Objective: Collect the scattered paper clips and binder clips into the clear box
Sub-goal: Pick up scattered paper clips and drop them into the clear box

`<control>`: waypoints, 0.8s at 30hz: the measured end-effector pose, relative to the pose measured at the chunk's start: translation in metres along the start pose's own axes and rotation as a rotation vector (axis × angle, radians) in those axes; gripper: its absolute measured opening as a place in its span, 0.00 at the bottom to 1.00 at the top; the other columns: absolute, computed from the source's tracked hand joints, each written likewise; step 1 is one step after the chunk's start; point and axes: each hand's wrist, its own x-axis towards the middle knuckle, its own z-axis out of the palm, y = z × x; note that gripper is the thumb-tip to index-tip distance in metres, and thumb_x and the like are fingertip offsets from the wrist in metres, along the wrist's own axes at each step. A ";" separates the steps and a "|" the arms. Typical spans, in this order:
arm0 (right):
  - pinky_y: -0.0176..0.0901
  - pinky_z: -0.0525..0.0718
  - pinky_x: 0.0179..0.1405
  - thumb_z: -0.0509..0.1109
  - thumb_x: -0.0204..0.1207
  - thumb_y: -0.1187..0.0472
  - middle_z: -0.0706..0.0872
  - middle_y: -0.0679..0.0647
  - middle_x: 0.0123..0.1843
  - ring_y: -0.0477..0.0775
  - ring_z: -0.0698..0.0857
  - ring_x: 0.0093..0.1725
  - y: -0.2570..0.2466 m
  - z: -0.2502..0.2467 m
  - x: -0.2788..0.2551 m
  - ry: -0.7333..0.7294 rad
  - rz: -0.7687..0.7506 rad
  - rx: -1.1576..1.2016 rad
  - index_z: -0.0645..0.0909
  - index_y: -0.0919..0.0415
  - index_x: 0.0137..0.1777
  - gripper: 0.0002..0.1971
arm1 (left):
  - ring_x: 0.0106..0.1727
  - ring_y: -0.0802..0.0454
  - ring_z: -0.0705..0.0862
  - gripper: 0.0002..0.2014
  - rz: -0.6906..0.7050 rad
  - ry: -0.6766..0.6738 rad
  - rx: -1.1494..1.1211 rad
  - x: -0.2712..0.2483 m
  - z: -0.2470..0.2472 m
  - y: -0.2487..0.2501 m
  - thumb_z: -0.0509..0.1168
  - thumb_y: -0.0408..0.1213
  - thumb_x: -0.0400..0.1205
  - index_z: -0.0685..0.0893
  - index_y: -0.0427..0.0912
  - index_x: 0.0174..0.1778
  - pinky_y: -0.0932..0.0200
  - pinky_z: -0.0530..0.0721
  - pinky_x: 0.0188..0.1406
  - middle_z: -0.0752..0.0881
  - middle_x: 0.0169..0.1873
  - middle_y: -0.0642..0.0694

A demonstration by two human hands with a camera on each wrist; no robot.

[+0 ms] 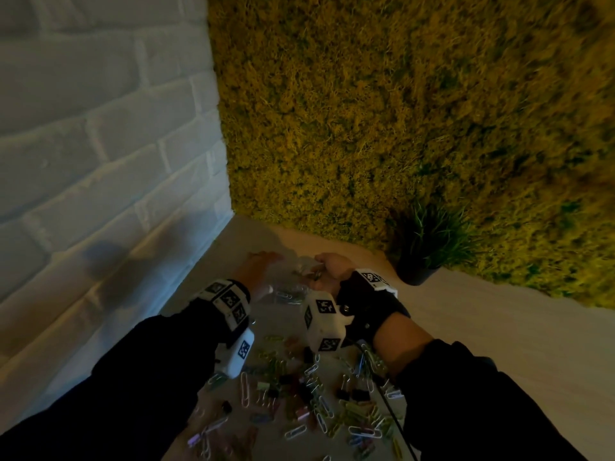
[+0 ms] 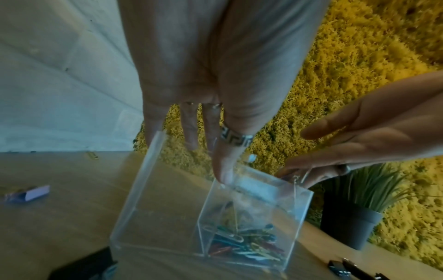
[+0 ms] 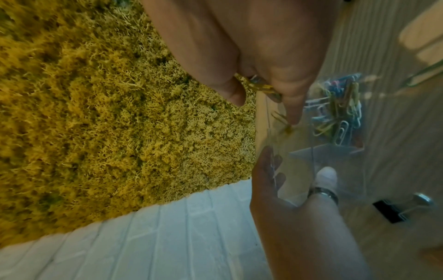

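Note:
The clear box (image 1: 285, 287) (image 2: 263, 204) (image 3: 335, 170) stands on the table near the corner, with coloured paper clips (image 2: 244, 244) (image 3: 335, 109) in its bottom. My left hand (image 1: 258, 264) (image 2: 210, 151) pinches a box wall, ringed thumb on one side and fingers on the other. My right hand (image 1: 327, 269) (image 3: 263, 94) (image 2: 323, 161) hovers at the box's open top and pinches a few yellow paper clips (image 3: 261, 87). Many scattered paper clips and binder clips (image 1: 316, 394) lie on the table between my forearms.
A potted plant (image 1: 422, 254) (image 2: 352, 223) stands right of the box against the moss wall (image 1: 399, 111). A white brick wall (image 1: 100, 161) closes the left side. A black binder clip (image 3: 393, 210) lies beside the box, and a purple clip (image 2: 28, 193) lies to the left.

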 end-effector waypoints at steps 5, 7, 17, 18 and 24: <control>0.48 0.79 0.42 0.52 0.87 0.60 0.68 0.59 0.37 0.57 0.72 0.34 -0.001 0.015 -0.016 0.017 0.032 0.040 0.67 0.68 0.46 0.12 | 0.77 0.42 0.66 0.32 -0.017 0.037 0.007 -0.007 -0.001 0.010 0.65 0.24 0.77 0.67 0.45 0.77 0.53 0.66 0.75 0.69 0.75 0.40; 0.53 0.79 0.62 0.51 0.87 0.60 0.67 0.59 0.36 0.58 0.73 0.35 -0.002 0.015 -0.019 -0.009 0.034 0.095 0.63 0.64 0.54 0.06 | 0.78 0.42 0.64 0.32 -0.049 0.002 -0.030 -0.009 -0.003 0.012 0.66 0.25 0.78 0.65 0.45 0.78 0.53 0.66 0.75 0.66 0.77 0.41; 0.35 0.83 0.36 0.61 0.83 0.61 0.86 0.57 0.48 0.52 0.86 0.41 0.053 -0.016 -0.026 -0.298 -0.302 -0.845 0.78 0.64 0.61 0.11 | 0.43 0.50 0.76 0.05 -0.059 0.143 -0.117 -0.103 -0.035 -0.046 0.59 0.32 0.84 0.77 0.38 0.44 0.62 0.69 0.45 0.81 0.44 0.37; 0.33 0.83 0.45 0.61 0.82 0.62 0.86 0.60 0.56 0.54 0.86 0.51 0.067 -0.020 -0.022 -0.337 -0.390 -1.122 0.78 0.66 0.64 0.13 | 0.38 0.52 0.75 0.07 -0.099 0.026 -0.051 -0.118 -0.030 -0.059 0.58 0.32 0.84 0.74 0.43 0.40 0.66 0.67 0.43 0.79 0.40 0.42; 0.57 0.64 0.79 0.57 0.82 0.65 0.58 0.61 0.83 0.64 0.61 0.81 0.128 -0.017 0.002 -0.303 -0.549 -1.992 0.66 0.64 0.78 0.23 | 0.49 0.49 0.85 0.38 -0.388 -0.472 0.136 -0.163 0.000 -0.083 0.77 0.45 0.68 0.65 0.56 0.71 0.64 0.85 0.34 0.75 0.66 0.49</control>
